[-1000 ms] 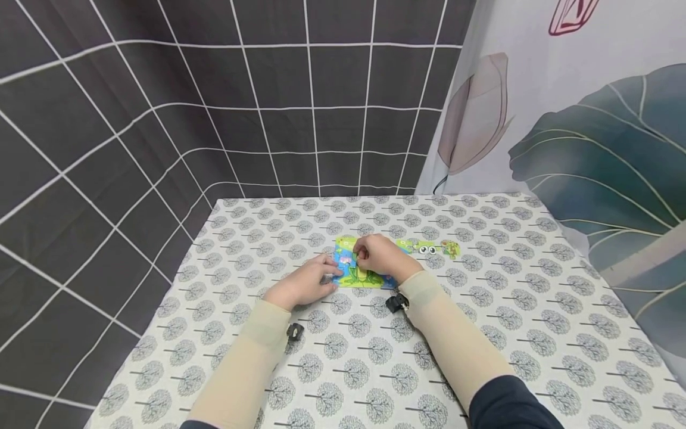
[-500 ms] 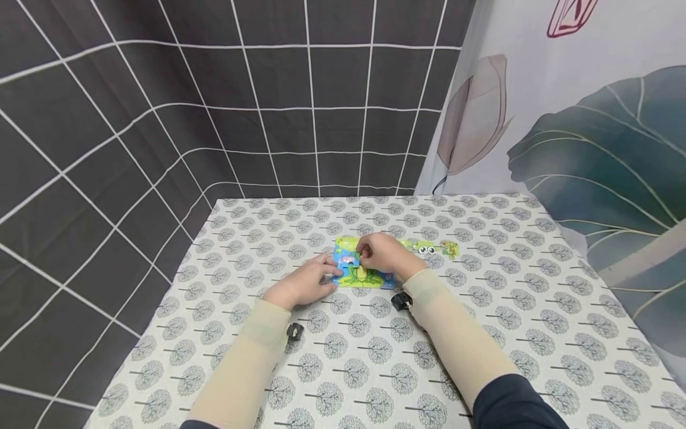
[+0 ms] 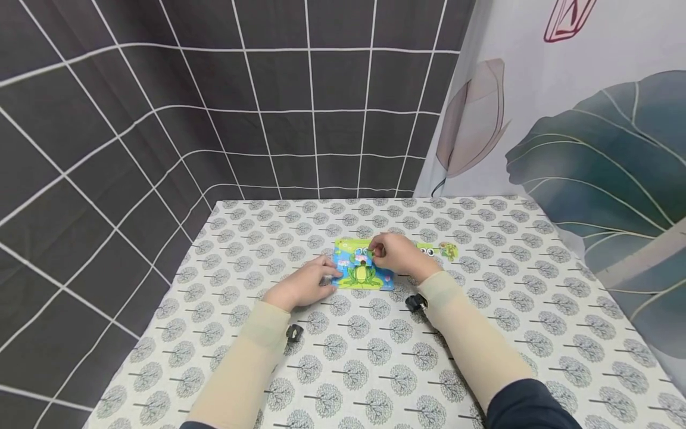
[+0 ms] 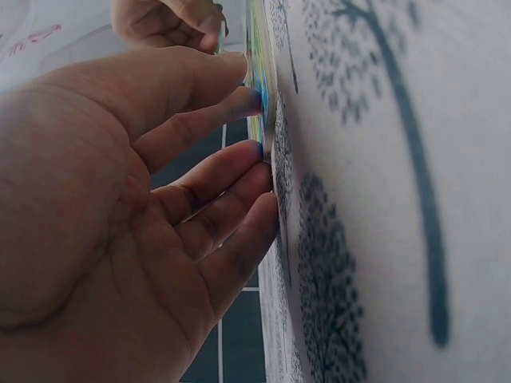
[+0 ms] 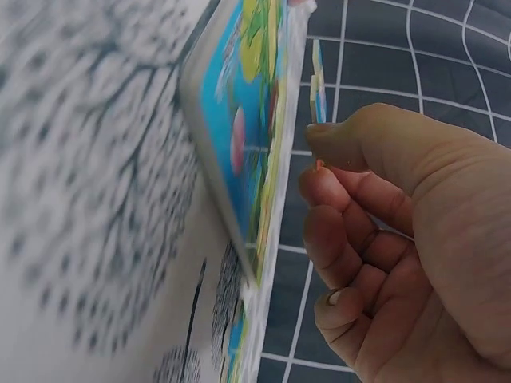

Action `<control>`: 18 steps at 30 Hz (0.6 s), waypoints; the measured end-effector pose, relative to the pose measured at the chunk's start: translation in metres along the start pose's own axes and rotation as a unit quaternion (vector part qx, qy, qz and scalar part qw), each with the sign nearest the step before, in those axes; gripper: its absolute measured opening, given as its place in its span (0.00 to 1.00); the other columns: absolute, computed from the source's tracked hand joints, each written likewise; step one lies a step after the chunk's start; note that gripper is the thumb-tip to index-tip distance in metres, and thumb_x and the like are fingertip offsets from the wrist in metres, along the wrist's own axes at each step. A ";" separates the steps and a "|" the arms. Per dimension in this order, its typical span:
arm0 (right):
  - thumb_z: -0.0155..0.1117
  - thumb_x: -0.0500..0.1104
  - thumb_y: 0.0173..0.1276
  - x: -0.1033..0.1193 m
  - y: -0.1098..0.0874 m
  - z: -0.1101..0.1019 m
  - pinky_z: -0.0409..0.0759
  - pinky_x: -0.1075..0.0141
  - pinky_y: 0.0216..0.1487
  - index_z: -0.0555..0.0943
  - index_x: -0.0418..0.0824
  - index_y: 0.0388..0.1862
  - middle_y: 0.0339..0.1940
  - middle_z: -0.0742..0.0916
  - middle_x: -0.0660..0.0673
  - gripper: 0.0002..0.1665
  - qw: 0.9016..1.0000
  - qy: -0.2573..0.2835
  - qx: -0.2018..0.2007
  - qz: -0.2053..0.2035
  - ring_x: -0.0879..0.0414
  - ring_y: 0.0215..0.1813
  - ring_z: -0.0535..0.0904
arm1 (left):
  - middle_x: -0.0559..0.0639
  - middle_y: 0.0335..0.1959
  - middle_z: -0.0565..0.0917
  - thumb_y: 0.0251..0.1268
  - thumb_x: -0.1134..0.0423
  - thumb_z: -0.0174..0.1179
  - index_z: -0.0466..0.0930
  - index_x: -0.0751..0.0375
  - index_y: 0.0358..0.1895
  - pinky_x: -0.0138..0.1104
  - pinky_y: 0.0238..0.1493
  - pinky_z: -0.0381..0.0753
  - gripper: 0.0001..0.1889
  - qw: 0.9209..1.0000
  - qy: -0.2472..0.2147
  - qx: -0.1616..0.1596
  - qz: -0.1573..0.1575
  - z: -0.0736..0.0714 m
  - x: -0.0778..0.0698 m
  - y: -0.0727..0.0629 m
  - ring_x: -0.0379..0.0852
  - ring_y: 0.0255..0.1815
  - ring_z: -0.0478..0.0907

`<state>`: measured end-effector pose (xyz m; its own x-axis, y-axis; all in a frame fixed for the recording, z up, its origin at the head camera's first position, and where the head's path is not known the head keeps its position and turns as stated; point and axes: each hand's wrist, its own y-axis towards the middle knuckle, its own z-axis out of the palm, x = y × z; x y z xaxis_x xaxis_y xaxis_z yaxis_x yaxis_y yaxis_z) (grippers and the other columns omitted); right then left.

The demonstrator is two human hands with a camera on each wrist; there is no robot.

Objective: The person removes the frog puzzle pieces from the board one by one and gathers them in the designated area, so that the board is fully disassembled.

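A flat jigsaw puzzle (image 3: 382, 282) with a green frog on blue lies on the table in the head view. My right hand (image 3: 396, 256) is just above its upper right part. Between thumb and index finger it pinches a thin puzzle piece (image 5: 318, 84), held clear of the board in the right wrist view; its other fingers curl beneath. At the board's left edge is my left hand (image 3: 306, 281). Its relaxed fingers (image 4: 227, 171) touch the edge and the tablecloth in the left wrist view, gripping nothing. My right hand hides part of the board's upper right.
Right of the board lie loose pieces: one with cartoon eyes (image 3: 427, 251) and a green patterned one (image 3: 449, 251). A tree-print cloth (image 3: 354, 378) covers the table. Behind stands a dark gridded curtain (image 3: 278, 77), with a pale leaf-print curtain (image 3: 584, 161) at the right.
My right hand has moved right and slightly up from the middle of the board, lifting the pinched puzzle piece and uncovering more of the frog. My left hand has stayed at the left edge.
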<state>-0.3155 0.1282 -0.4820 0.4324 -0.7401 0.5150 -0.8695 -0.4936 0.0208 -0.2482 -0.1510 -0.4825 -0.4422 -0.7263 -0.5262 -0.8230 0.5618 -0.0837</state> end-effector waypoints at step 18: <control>0.74 0.36 0.65 -0.023 -0.028 -0.013 0.85 0.61 0.45 0.86 0.38 0.50 0.33 0.85 0.52 0.14 0.999 0.033 -0.015 0.019 0.57 0.38 0.81 | 0.48 0.67 0.74 0.72 0.58 0.67 0.83 0.52 0.66 0.47 0.77 0.68 0.21 1.000 0.008 -0.004 0.000 0.002 0.001 0.002 0.51 0.71 0.71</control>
<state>-0.3044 0.1651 -0.4829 0.3827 -0.7260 0.5714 -0.8923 -0.4507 0.0251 -0.2494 -0.1504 -0.4852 -0.4475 -0.7325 -0.5129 -0.8261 0.5583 -0.0765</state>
